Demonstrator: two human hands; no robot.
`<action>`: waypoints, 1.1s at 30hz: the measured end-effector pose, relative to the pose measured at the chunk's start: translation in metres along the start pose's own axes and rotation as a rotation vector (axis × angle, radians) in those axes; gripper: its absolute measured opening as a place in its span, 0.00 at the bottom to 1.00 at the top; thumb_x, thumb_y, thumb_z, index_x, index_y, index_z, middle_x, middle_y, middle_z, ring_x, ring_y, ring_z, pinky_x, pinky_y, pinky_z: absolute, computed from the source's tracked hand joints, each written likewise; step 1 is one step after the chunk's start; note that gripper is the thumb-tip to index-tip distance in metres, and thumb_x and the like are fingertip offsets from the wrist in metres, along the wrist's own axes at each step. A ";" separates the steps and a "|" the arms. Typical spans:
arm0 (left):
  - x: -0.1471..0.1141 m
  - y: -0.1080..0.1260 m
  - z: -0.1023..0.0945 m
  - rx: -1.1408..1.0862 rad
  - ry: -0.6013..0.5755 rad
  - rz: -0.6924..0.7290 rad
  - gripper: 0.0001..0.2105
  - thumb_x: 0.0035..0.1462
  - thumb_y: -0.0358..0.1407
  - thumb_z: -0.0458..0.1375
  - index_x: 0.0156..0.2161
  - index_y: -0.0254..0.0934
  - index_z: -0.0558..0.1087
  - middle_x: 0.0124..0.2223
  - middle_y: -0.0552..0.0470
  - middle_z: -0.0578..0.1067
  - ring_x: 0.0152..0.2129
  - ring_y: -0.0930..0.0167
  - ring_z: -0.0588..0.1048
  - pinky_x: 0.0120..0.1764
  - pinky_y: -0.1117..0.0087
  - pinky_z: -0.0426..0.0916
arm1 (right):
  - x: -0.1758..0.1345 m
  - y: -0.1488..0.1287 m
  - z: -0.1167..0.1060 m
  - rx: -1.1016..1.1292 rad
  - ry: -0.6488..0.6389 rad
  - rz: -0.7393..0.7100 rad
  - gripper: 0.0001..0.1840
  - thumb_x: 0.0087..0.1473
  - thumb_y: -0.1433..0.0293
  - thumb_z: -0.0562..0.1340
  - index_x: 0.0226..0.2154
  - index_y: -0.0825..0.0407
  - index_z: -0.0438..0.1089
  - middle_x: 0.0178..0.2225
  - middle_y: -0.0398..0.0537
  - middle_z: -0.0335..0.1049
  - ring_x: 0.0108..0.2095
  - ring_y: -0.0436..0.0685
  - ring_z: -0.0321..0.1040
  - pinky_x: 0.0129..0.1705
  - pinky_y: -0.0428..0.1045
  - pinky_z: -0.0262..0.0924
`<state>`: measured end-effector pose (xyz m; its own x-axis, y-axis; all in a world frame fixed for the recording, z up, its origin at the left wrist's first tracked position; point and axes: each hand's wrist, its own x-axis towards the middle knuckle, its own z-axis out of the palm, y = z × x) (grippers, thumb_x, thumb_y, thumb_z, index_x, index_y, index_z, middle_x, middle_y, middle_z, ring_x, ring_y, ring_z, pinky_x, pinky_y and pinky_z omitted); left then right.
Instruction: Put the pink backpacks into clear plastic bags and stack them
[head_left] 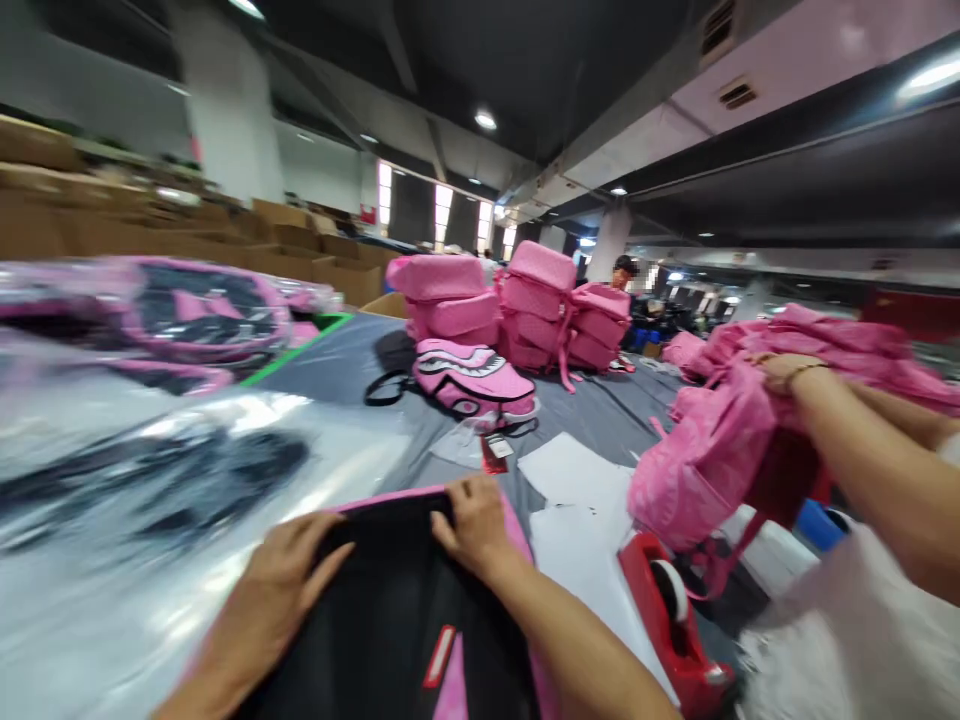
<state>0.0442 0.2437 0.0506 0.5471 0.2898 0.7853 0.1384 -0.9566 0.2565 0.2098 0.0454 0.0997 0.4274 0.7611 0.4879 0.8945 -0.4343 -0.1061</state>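
Right in front of me is a pink bag with its black side facing up; pink shows along its edges, and a small red-framed label lies on the black cloth. My left hand grips its far left corner, thumb over the black side. The far right edge is held by my right hand, fingers curled over the rim and thumb on the black cloth. Beyond lies a pink shoe-shaped bag with a black strap. Near it is a red and white tag. The bag's lower part runs out of view.
Stacked pink bags stand at the back. Clear plastic bags cover the left, beside wrapped pink bags. White sheets and a red tape dispenser lie right. Another person's arm reaches in, holding a pink backpack.
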 end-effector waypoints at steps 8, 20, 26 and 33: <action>-0.056 0.059 -0.033 -0.062 -0.387 -0.012 0.15 0.65 0.39 0.56 0.54 0.37 0.70 0.52 0.43 0.75 0.49 0.62 0.75 0.53 0.60 0.72 | -0.086 0.041 0.019 0.164 0.043 -0.197 0.14 0.62 0.71 0.56 0.50 0.50 0.68 0.46 0.54 0.71 0.48 0.61 0.68 0.52 0.57 0.63; 0.041 0.068 0.013 0.047 -0.903 -0.432 0.40 0.62 0.62 0.46 0.65 0.30 0.64 0.65 0.27 0.64 0.62 0.42 0.63 0.59 0.43 0.60 | 0.018 0.051 0.067 -0.096 -0.377 0.008 0.18 0.67 0.62 0.55 0.54 0.53 0.68 0.49 0.57 0.71 0.50 0.64 0.68 0.50 0.56 0.62; -0.014 0.119 0.014 -0.114 -0.905 -0.286 0.47 0.53 0.72 0.44 0.71 0.47 0.50 0.74 0.36 0.39 0.69 0.42 0.32 0.63 0.32 0.35 | 0.023 0.043 0.075 -0.147 -0.329 0.060 0.19 0.67 0.63 0.54 0.54 0.57 0.67 0.47 0.62 0.71 0.49 0.68 0.69 0.49 0.58 0.62; -0.004 0.105 0.039 -0.042 -0.709 -0.375 0.43 0.57 0.68 0.47 0.69 0.43 0.59 0.74 0.35 0.42 0.70 0.46 0.39 0.65 0.35 0.39 | 0.035 0.074 0.029 -0.137 -0.237 -0.030 0.28 0.59 0.77 0.58 0.61 0.47 0.62 0.61 0.56 0.64 0.60 0.61 0.61 0.58 0.55 0.57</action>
<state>0.0889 0.1409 0.0522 0.8664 0.4890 0.1012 0.3934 -0.7932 0.4648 0.2946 0.0536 0.0834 0.4342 0.8591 0.2711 0.8881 -0.4587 0.0312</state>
